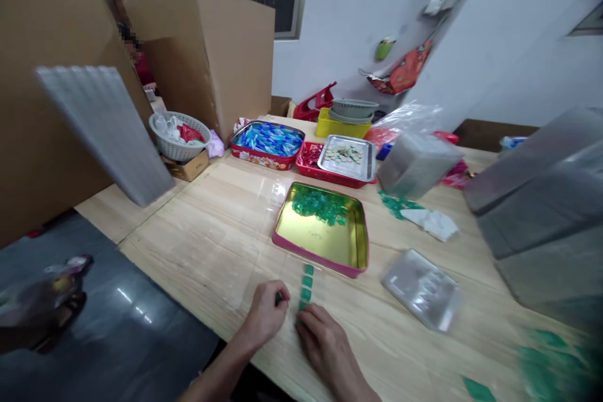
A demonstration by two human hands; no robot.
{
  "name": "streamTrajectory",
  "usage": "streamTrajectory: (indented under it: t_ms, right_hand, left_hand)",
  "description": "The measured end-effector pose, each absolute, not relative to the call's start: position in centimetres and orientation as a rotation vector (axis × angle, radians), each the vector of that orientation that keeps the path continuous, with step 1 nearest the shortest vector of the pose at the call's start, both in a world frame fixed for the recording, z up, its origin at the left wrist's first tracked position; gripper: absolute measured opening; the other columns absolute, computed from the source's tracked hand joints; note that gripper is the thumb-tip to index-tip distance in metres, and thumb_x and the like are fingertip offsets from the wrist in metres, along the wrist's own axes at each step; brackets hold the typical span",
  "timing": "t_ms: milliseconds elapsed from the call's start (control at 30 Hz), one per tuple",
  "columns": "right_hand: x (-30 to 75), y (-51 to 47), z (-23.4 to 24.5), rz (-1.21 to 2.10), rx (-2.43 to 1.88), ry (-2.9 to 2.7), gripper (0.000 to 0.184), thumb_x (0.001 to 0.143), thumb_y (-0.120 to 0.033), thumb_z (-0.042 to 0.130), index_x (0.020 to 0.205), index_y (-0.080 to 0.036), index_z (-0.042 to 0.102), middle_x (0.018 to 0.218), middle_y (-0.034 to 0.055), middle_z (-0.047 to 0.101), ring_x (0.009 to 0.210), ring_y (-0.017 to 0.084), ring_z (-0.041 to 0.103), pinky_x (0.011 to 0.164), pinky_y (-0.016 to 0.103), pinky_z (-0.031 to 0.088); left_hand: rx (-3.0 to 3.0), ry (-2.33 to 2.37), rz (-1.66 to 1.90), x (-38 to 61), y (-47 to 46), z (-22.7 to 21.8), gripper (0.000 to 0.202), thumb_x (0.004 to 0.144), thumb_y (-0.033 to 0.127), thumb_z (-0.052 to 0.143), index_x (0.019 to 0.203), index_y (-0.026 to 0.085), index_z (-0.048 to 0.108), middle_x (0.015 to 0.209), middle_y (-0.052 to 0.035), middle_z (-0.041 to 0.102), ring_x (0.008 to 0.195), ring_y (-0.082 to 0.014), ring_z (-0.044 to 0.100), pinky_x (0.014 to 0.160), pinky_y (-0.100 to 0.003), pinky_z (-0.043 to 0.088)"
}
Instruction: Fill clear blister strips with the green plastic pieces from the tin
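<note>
Near the table's front edge, my left hand (267, 315) is closed, with a small dark green piece (278, 298) showing between its thumb and fingers. My right hand (325, 344) lies just beside it, fingers bent together at the near end of a row of small green pieces (306, 294). What its fingertips pinch, if anything, is mostly hidden. The row runs away from me toward a gold-lined tin (311, 245) with a pink rim. Inside that tin, a heap of shiny translucent green pieces (320, 204) is gathered at the far side.
Clear plastic packs (421, 289) lie to the right, with blurred green pieces (551, 358) nearby. Behind the tin stand a tin of blue pieces (268, 138) and a red tray (336, 178) bearing a metal tray (346, 160). Stacked clear plastic trays (108, 138) stand left, near cardboard boxes (235, 56).
</note>
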State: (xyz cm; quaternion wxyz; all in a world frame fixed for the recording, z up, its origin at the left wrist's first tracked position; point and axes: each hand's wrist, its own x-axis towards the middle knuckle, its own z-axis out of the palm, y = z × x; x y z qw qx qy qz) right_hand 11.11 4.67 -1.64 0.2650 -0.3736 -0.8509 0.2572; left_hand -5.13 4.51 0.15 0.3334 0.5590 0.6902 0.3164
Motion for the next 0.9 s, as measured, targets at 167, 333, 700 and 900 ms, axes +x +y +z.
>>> streamTrajectory:
  t_ms: [167, 333, 700, 900]
  right_hand:
    - [13.4, 4.4, -2.4, 0.596, -1.082, -2.303, 0.016, 0.079, -0.013, 0.049, 0.083, -0.023, 0.062, 0.08, 0.0053, 0.063, 0.073, 0.02, 0.061, 0.064, 0.029, 0.05]
    - [18.5, 3.0, -3.1, 0.542, -1.279, -2.266, 0.015, 0.08, -0.019, 0.048, 0.086, -0.024, 0.061, 0.085, 0.0069, 0.062, 0.073, 0.02, 0.063, 0.063, 0.029, 0.052]
    - [18.9, 2.9, 1.7, 0.689, -1.389, -1.929, 0.016, 0.078, -0.031, 0.059, 0.091, -0.021, 0.062, 0.088, 0.0082, 0.06, 0.072, 0.02, 0.06, 0.061, 0.029, 0.049]
    - [10.1, 4.3, 3.2, 1.208, -1.112, -1.838, 0.019, 0.079, -0.017, 0.056, 0.096, -0.022, 0.064, 0.077, 0.0032, 0.063, 0.065, 0.016, 0.057, 0.059, 0.026, 0.045]
  left_hand:
    - [1.389, 2.081, 0.908, -11.8, 5.5, 1.0, 0.01, 0.068, 0.014, 0.05, 0.068, 0.018, 0.059, 0.065, -0.0002, 0.059, 0.064, -0.0151, 0.054, 0.064, -0.026, 0.038]
    - [1.334, 2.178, 0.873, -14.3, 4.8, 0.2, 0.009, 0.064, 0.015, 0.055, 0.07, 0.019, 0.06, 0.056, 0.0034, 0.054, 0.056, -0.0136, 0.05, 0.06, -0.025, 0.034]
    - [0.72, 1.436, 1.085, -5.0, 1.7, 0.9, 0.043, 0.078, 0.056, 0.041, 0.089, 0.017, 0.057, 0.072, -0.0019, 0.058, 0.06, -0.0138, 0.051, 0.052, -0.025, 0.036]
    - [0.387, 1.088, 1.176, -3.7, 2.5, 3.0, 0.06, 0.074, 0.07, 0.037, 0.105, 0.019, 0.048, 0.081, -0.0028, 0.061, 0.07, -0.0148, 0.057, 0.067, -0.028, 0.042]
